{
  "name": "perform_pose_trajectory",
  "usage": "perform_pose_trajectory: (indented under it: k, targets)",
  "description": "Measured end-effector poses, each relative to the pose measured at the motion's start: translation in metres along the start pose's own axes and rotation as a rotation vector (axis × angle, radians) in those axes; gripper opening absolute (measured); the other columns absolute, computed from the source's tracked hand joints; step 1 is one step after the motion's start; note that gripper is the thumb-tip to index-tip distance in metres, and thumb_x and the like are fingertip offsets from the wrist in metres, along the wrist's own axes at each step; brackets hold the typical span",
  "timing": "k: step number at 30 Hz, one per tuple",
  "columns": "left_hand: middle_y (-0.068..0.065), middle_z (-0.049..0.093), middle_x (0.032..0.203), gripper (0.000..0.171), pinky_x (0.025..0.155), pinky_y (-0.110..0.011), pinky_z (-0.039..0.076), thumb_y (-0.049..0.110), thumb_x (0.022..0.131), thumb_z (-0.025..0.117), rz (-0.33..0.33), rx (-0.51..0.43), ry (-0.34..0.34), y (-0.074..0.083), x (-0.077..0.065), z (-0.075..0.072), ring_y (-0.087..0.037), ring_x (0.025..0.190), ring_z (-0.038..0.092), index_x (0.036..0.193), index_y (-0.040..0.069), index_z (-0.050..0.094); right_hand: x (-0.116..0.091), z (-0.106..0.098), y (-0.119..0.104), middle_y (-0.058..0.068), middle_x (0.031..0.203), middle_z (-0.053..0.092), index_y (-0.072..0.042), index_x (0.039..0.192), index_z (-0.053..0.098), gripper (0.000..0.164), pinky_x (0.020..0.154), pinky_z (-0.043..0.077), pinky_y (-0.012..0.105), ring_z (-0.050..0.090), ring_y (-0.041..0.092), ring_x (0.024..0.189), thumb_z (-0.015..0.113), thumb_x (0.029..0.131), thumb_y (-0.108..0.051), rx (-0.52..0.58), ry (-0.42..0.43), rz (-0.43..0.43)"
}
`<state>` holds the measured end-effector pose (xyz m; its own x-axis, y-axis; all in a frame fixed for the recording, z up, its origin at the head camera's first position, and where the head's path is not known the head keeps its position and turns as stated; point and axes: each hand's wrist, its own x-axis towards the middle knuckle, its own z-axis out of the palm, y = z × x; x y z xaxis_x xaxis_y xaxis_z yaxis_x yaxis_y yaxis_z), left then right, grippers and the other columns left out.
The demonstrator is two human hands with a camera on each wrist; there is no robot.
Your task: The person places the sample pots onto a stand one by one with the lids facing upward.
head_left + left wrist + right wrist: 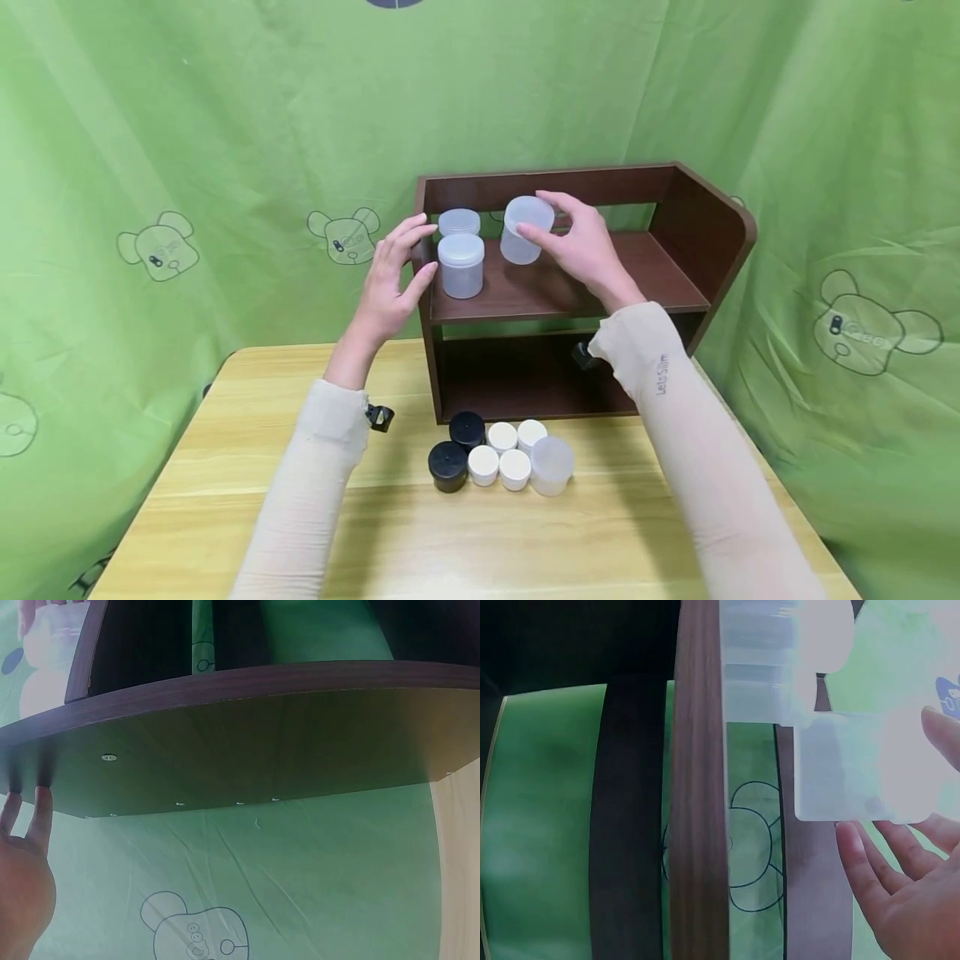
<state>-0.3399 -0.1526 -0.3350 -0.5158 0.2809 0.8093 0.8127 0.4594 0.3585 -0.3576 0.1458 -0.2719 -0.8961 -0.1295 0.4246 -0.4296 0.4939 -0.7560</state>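
Note:
My right hand [585, 242] holds a translucent plastic jar [527, 242] between thumb and fingers, slightly tilted over the upper shelf. In the right wrist view, the same jar [847, 769] appears above that board, with the fingers around it. Two similar lidded jars stand at the shelf's left end, the front jar [462, 271] before the back jar [459, 222]. My left hand [390, 283] is beside them at the left side panel, fingers extended. In the left wrist view, the fingertips [43, 796] reach the outer face of that panel [247, 750].
A dark brown two-tier shelf [517, 300] stands on the wooden table [262, 467]. Before it cluster two black-lidded jars [448, 465], several small white-lidded jars [514, 468] and a translucent jar [552, 467]. Green curtain [262, 125] surrounds the table.

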Motion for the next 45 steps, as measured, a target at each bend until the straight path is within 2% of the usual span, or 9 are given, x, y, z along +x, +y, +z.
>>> perform_pose_trajectory:
  k: [5, 11, 16, 21, 27, 34, 45]
  targets:
    - [-0.005, 0.041, 0.163, 0.048, 0.112, -0.046, 0.038, 0.026, 0.103, 0.057, -0.001, 0.001, -0.003, 0.0, 0.0, 0.002, -0.026, 0.14, 0.043, 0.149, 0.016, 0.049, 0.01, 0.002, -0.002, 0.009, 0.141, 0.063, -0.013, 0.152, 0.052, 0.071, 0.096, 0.054, 0.039, 0.064, 0.027, 0.12, 0.078, 0.091, -0.04, -0.061, -0.015, -0.014]
    - [-0.003, 0.041, 0.163, 0.048, 0.111, -0.044, 0.038, 0.025, 0.103, 0.057, 0.009, 0.004, 0.011, -0.001, 0.0, 0.001, -0.026, 0.139, 0.043, 0.149, 0.015, 0.049, 0.021, 0.005, -0.007, 0.01, 0.139, 0.065, -0.012, 0.153, 0.051, 0.071, 0.093, 0.051, 0.035, 0.065, 0.025, 0.12, 0.077, 0.092, -0.039, -0.102, -0.013, -0.023]
    - [-0.002, 0.042, 0.162, 0.048, 0.112, -0.044, 0.037, 0.026, 0.103, 0.057, 0.013, 0.007, 0.009, 0.0, 0.001, 0.0, -0.024, 0.142, 0.042, 0.149, 0.015, 0.049, 0.028, 0.01, -0.006, 0.011, 0.141, 0.064, -0.011, 0.153, 0.05, 0.071, 0.096, 0.053, 0.037, 0.066, 0.026, 0.12, 0.075, 0.094, -0.039, -0.096, -0.022, -0.013]
    - [-0.002, 0.041, 0.163, 0.048, 0.113, -0.046, 0.039, 0.024, 0.102, 0.059, 0.002, -0.005, -0.004, 0.0, 0.002, 0.001, -0.025, 0.139, 0.043, 0.149, 0.017, 0.049, 0.03, 0.015, 0.0, 0.013, 0.143, 0.063, -0.008, 0.152, 0.051, 0.07, 0.101, 0.054, 0.041, 0.065, 0.028, 0.122, 0.076, 0.093, -0.037, -0.054, -0.009, 0.01]
    - [-0.006, 0.041, 0.163, 0.048, 0.111, -0.045, 0.043, 0.024, 0.103, 0.059, 0.0, -0.019, -0.004, 0.001, 0.002, 0.003, -0.026, 0.135, 0.043, 0.149, 0.016, 0.049, 0.032, 0.021, 0.006, 0.012, 0.147, 0.06, -0.01, 0.153, 0.05, 0.073, 0.108, 0.049, 0.042, 0.06, 0.027, 0.126, 0.076, 0.093, -0.042, -0.049, -0.005, 0.042]
    - [-0.002, 0.04, 0.163, 0.048, 0.11, -0.044, 0.045, 0.024, 0.103, 0.058, 0.002, -0.012, -0.002, 0.002, 0.002, 0.003, -0.026, 0.131, 0.044, 0.149, 0.016, 0.049, 0.032, 0.026, 0.012, 0.012, 0.148, 0.058, -0.011, 0.154, 0.049, 0.073, 0.107, 0.05, 0.042, 0.059, 0.027, 0.125, 0.075, 0.093, -0.044, -0.054, -0.008, 0.075]
    - [-0.004, 0.041, 0.163, 0.048, 0.11, -0.045, 0.041, 0.026, 0.103, 0.057, -0.009, -0.001, -0.008, 0.004, 0.003, 0.004, -0.026, 0.134, 0.044, 0.149, 0.017, 0.049, 0.032, 0.032, 0.016, 0.013, 0.152, 0.055, -0.01, 0.154, 0.049, 0.075, 0.107, 0.05, 0.043, 0.059, 0.028, 0.126, 0.076, 0.093, -0.044, -0.064, -0.022, 0.095]
